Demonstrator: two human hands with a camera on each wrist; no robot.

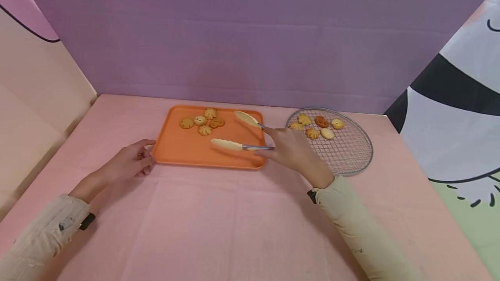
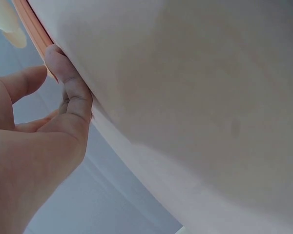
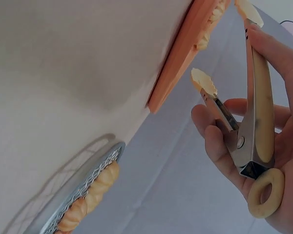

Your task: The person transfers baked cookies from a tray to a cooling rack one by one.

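My right hand point(image 1: 291, 148) holds a pair of tongs point(image 3: 256, 112) with pale scalloped tips. The tong arms are spread over the right part of an orange tray point(image 1: 187, 153), with nothing between them. At the tray's left front corner rests my left hand point(image 1: 126, 161), its fingertips against the edge and its fingers loosely bent. In the left wrist view a gap shows between thumb and fingers. Several cookies point(image 1: 205, 130) lie grouped toward the back of the tray, including round, swirled and pretzel-shaped ones.
A round wire mesh rack point(image 1: 347, 155) stands right of the tray, bearing several cookies point(image 1: 312, 133) toward its back left. Pink cloth point(image 1: 203, 220) covers the table. A purple backdrop point(image 1: 250, 47) rises behind, with printed panels on both sides.
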